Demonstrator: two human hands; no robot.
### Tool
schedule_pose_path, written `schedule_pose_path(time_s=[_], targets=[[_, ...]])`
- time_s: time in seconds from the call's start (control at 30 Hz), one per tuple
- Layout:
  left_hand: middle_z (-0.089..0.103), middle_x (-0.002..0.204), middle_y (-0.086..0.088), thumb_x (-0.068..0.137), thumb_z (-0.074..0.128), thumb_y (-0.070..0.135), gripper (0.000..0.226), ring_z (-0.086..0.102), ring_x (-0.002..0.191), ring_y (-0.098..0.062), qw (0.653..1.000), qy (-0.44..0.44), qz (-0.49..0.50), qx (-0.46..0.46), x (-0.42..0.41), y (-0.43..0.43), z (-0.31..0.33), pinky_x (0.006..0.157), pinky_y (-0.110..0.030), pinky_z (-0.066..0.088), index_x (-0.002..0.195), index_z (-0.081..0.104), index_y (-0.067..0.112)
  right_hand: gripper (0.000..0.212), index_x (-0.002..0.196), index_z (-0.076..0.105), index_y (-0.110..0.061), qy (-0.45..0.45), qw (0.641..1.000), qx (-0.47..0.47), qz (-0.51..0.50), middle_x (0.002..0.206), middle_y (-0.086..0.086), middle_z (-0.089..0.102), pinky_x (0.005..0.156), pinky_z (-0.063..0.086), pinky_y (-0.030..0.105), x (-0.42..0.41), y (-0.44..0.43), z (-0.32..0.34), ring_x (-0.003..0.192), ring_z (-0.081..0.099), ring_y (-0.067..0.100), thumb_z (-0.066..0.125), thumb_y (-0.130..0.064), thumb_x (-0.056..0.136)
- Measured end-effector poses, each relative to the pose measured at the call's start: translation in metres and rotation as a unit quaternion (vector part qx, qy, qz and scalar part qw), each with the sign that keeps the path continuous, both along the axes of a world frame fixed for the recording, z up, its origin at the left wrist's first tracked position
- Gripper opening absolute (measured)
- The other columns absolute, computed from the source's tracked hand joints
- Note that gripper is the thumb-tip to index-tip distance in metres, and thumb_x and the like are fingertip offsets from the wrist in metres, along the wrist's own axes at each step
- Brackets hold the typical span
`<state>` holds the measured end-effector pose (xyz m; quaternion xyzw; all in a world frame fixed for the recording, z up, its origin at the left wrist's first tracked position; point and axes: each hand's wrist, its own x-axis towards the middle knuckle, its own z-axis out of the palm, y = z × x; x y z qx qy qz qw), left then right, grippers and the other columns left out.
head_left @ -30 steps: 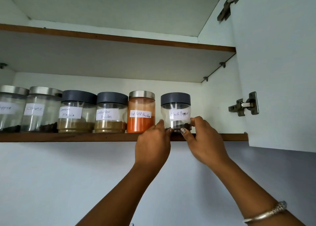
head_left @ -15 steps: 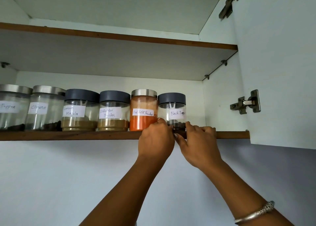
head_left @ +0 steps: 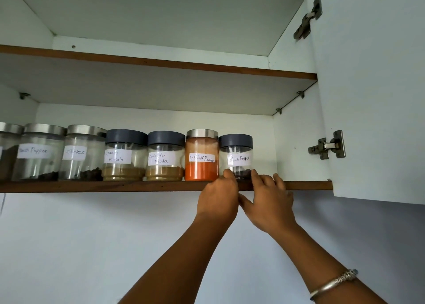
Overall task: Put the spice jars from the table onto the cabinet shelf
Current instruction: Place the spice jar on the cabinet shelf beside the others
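- Black Pepper jar [head_left: 236, 156] – dark lid, white label, upright at the right end of the row on the cabinet shelf [head_left: 92, 186], touching or just beside the Red Chilli Powder jar [head_left: 202, 155]. Dark peppercorns at its bottom.
- Left hand [head_left: 217, 200] – raised from below, fingertips at the jar's lower left w/ knuckles over the shelf's front edge. Fingers curled; can't tell if they actually press the glass or just rest against it.
- Right hand [head_left: 269, 202] – fingers spread loose: one fingertip at the jar's lower right, the others on the shelf edge right of the jar. Not wrapped round it; looks let go, but contact w/ the glass can't be confirmed.
- Silver bracelet [head_left: 333, 284] on the right wrist.
- Rest of row, going left from the chilli: Coriander Powder jar [head_left: 165, 156] & Garam Masala jar [head_left: 125, 155], both dark lids, tan powder; Cloves jar [head_left: 82, 153] & a second pepper jar [head_left: 39, 153], steel lids; one more jar cut off at the frame's left edge.
- All jars upright, packed side by side near the shelf's front edge.
- Cabinet door [head_left: 372, 92] open at right, hinge [head_left: 327, 145] showing.
- Upper shelf [head_left: 161, 62] above the row.
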<state>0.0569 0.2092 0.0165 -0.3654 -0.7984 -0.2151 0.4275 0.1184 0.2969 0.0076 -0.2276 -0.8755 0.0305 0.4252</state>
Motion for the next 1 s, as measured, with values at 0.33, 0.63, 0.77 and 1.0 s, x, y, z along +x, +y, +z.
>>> schedule_pose_path(time_s=[0.33,0.63,0.77,1.0], targets=[[0.058,0.126,-0.011,0.095,0.051,0.027,0.070,0.061,0.108,-0.025,0.998,0.006,-0.047,-0.042,-0.012,-0.028,-0.027,0.086,-0.035,0.051,0.148,0.009,0.015,0.094,0.148,-0.015,-0.024,-0.008,1.000,0.019,0.013,0.158,0.008,-0.016,0.114,0.010,0.057,-0.011,-0.030,-0.022,0.144,-0.016,0.035,0.052,-0.052,0.088],[0.037,0.142,-0.005,0.090,0.052,0.039,0.077,0.044,0.124,-0.025,0.994,-0.029,0.014,-0.108,-0.050,-0.135,-0.077,0.085,-0.036,0.049,0.149,0.007,0.018,0.094,0.148,-0.012,-0.028,-0.097,0.989,0.081,0.076,0.154,0.010,-0.028,0.116,0.011,0.052,-0.049,-0.115,-0.074,0.143,-0.017,0.036,0.055,-0.051,0.087],[0.035,0.143,-0.009,0.089,0.055,0.039,0.080,0.042,0.125,-0.029,0.981,-0.102,0.069,-0.152,-0.077,-0.213,-0.122,0.091,-0.040,0.046,0.148,0.008,0.014,0.094,0.149,-0.009,-0.026,-0.172,0.974,0.078,0.123,0.154,0.011,-0.027,0.115,0.010,0.053,-0.083,-0.179,-0.109,0.143,-0.018,0.038,0.057,-0.049,0.086],[0.034,0.140,-0.014,0.084,0.061,0.037,0.082,0.042,0.123,-0.034,0.932,-0.255,0.185,-0.182,-0.120,-0.397,-0.217,0.094,-0.046,0.043,0.146,0.014,0.014,0.086,0.149,0.004,-0.025,-0.272,0.924,0.056,0.264,0.157,0.010,-0.017,0.114,0.013,0.055,-0.154,-0.341,-0.186,0.144,-0.014,0.037,0.060,-0.041,0.086]])
